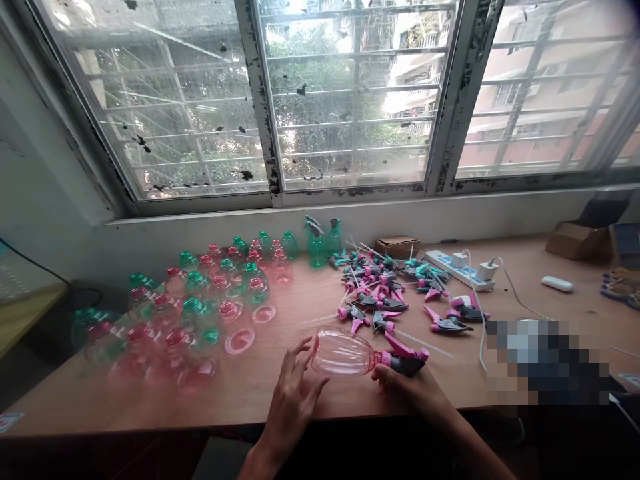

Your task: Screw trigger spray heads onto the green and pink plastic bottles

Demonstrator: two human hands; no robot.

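At the lower middle of the frame, a pink spray bottle (343, 352) was held sideways near the front edge of the table (245, 400), its base toward the left. The right hand (407, 388) was closed on it near the neck. The left hand (295, 397) was spread wide around the base, thumb and fingers apart; whether its fingertips touched the plastic could not be told. Leftward, a broad stretch of tabletop separated that hand from rows of pink and green bottles (196, 321). Just above the held bottle, loose spray heads (395, 305) left a narrower gap. Farther right, a white cable (483, 327) trailed toward the front edge.
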